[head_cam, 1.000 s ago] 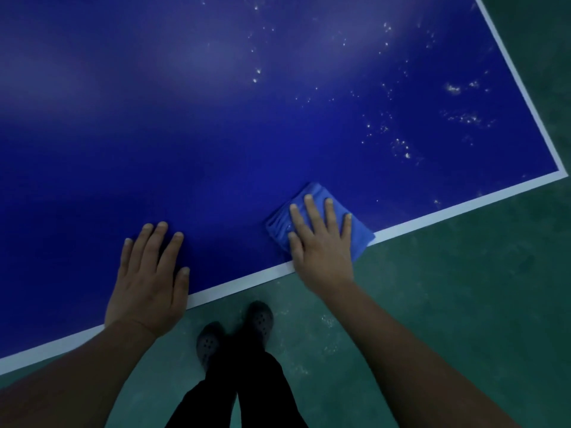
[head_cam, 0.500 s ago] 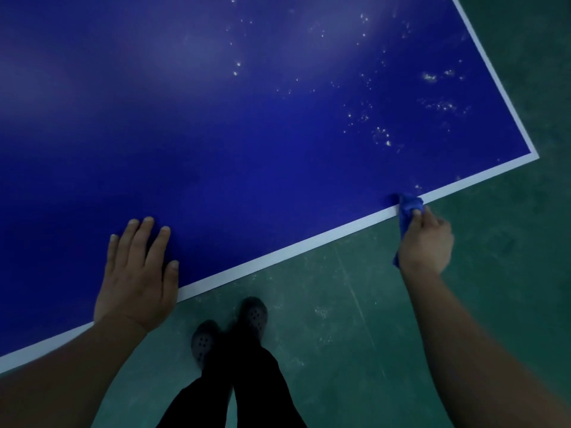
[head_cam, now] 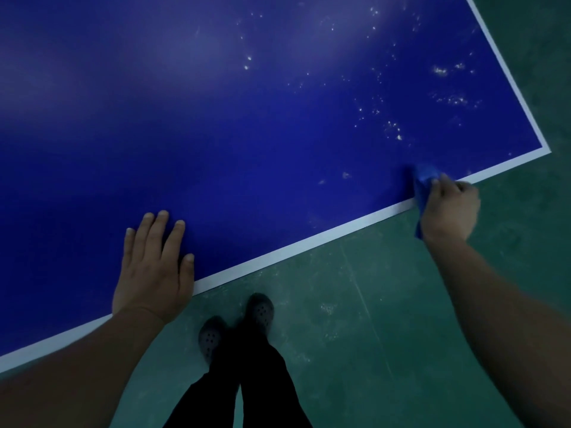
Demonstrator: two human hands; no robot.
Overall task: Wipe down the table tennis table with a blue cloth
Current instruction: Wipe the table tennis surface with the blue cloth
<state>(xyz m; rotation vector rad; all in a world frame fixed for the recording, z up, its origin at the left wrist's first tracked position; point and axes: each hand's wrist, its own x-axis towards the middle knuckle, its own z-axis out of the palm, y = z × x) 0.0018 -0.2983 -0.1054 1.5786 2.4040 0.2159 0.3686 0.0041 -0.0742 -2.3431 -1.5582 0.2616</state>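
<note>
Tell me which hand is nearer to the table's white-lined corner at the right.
Right. The right hand grips the blue cloth at the table's near edge, close to the corner. The left hand rests flat on the table far along that edge, to the left.

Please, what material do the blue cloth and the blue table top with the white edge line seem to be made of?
The bunched blue cloth, gripped in the right hand, looks like soft fabric, perhaps microfibre: it crumples and hangs limp over the edge. The blue table top with the white edge line looks like a rigid painted board with a smooth, slightly glossy finish: it shows soft light reflections and pale specks lying on top.
</note>
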